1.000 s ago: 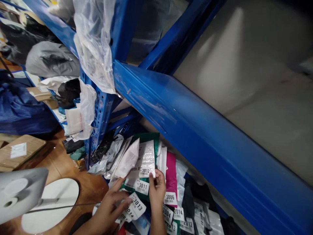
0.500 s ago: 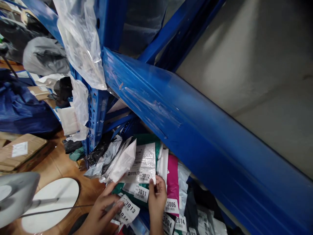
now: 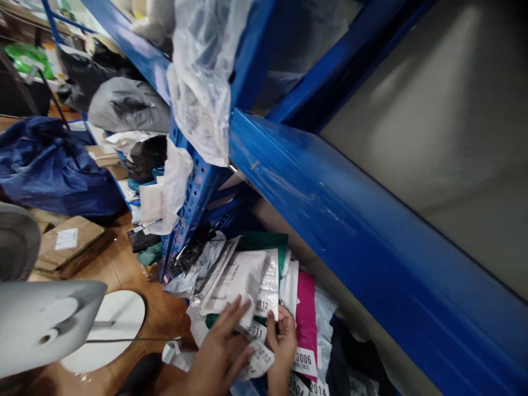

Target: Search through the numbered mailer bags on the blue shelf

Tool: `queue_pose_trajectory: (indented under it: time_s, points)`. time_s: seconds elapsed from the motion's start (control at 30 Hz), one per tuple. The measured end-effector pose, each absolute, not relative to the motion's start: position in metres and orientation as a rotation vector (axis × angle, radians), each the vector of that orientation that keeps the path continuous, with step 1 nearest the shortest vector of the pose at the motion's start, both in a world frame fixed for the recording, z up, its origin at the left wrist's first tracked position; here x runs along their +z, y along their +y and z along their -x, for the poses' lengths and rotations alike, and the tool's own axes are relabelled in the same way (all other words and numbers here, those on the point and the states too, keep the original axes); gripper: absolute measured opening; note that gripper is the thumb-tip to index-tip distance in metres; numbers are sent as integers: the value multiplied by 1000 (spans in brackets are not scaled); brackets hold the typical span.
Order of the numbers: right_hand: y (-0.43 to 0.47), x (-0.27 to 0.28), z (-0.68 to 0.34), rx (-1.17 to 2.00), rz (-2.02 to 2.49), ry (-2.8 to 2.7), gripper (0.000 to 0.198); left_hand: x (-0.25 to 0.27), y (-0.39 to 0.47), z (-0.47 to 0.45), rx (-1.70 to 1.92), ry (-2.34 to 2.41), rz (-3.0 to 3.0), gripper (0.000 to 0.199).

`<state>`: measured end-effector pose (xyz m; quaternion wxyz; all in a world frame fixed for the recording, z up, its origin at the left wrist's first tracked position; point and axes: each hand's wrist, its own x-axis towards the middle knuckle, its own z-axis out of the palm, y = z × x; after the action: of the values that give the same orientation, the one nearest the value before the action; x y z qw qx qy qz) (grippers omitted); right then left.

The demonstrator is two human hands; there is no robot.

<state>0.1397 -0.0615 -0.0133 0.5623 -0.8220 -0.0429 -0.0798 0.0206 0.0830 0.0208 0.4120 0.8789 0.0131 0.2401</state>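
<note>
My left hand (image 3: pixel 223 352) has a curled strip of white number labels (image 3: pixel 260 360) by its thumb, with more of the strip trailing to the left. Its long fingers reach over the lower part of a white mailing bag (image 3: pixel 239 278), touching or just above it. My right hand (image 3: pixel 282 338) pinches the lower right corner of a bubble mailer (image 3: pixel 270 278) labelled 3012, behind that bag. Below it shows a label 3011 (image 3: pixel 256 331), partly covered by the left hand. A pink mailing bag (image 3: pixel 306 319) labelled 3006 stands right of my right hand.
A blue rack beam (image 3: pixel 350 220) slants over the parcels, joined to a perforated post (image 3: pixel 193 190). Grey and black bags (image 3: pixel 193 269) stand left of the white bag. A white round base (image 3: pixel 119 324), a carton (image 3: pixel 70 242) and a blue sack (image 3: pixel 53 170) are at left.
My left hand and the label strip have moved right. The white bag now leans right, over part of the 3012 mailer. My right hand stays at that mailer's corner; the view has shifted left.
</note>
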Motion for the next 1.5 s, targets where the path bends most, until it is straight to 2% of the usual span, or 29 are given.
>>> queue_pose_trajectory:
  time_s: [0.1, 0.23, 0.47, 0.6, 0.73, 0.97, 1.13, 1.23, 1.37, 1.5]
  points:
    - [-71, -30, -149, -220, 1934, -110, 45, 22, 78, -27, 511, -48, -2174, 22]
    - [-81, -45, -155, -226, 1959, -105, 44, 17, 74, -28, 566, 2, -2061, 18]
    - [-82, -40, -152, -192, 1991, -118, 43, 7, 76, -30, 567, -86, -2068, 22]
    - [-81, -38, -152, -190, 1997, -136, 43, -5, 63, -33, 571, 89, -1949, 15]
    - [-77, -32, -148, -209, 2007, -147, 42, -22, 50, -36, 526, 248, -1843, 38]
    - [-72, -24, -148, -220, 2004, -145, 45, -27, 53, -33, 510, 185, -1911, 50]
    - [-69, -25, -149, -232, 2005, -110, 46, -2, 75, -26, 508, -33, -2094, 21]
    - [-63, -17, -142, -209, 2021, -76, 45, 11, 89, -16, 569, -93, -2162, 23]
    - [-56, 2, -131, -221, 2088, -113, 44, 19, 98, 0, 733, -63, -2139, 17]
    - [-54, 17, -127, -222, 2180, -183, 44, 18, 93, 6, 629, -204, -2206, 20]
